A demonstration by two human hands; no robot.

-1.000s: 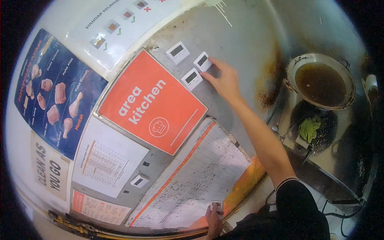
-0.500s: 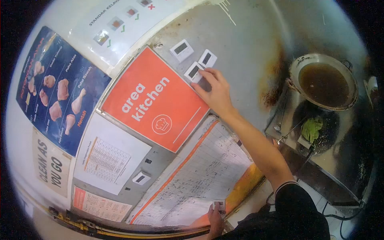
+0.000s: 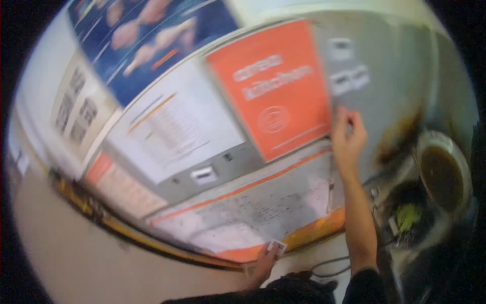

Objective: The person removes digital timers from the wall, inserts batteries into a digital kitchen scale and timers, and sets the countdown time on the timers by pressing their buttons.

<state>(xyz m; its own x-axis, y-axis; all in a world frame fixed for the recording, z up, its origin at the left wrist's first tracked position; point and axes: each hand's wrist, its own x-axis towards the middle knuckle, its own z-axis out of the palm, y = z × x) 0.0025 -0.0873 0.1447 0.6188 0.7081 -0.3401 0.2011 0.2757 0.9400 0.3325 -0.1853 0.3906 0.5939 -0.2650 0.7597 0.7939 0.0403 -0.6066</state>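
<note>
My left hand (image 3: 263, 261), low in the view, is closed around a small white device with a dark display, like a digital timer (image 3: 276, 248). Near the right edge of the orange "area kitchen" sign (image 3: 283, 104), my right hand (image 3: 349, 133) is raised, apart from the devices above it. Its fingers are loosely bent with a gap between them, blurred, and nothing shows in them. Above it, similar white devices sit on the grey metal wall: an upper one (image 3: 341, 48) and two side by side, the left one (image 3: 339, 84) and the right one (image 3: 361, 77).
Another white device (image 3: 203, 175) is on the wall below a printed sheet (image 3: 177, 121). A handwritten chart (image 3: 253, 207) hangs under the orange sign. At right stands a wok of brown liquid (image 3: 441, 169), with green leaves (image 3: 407, 217) below it.
My right hand has let go of the white device on the wall and drawn down from it. The view has turned and shifted. My left hand still holds its device.
</note>
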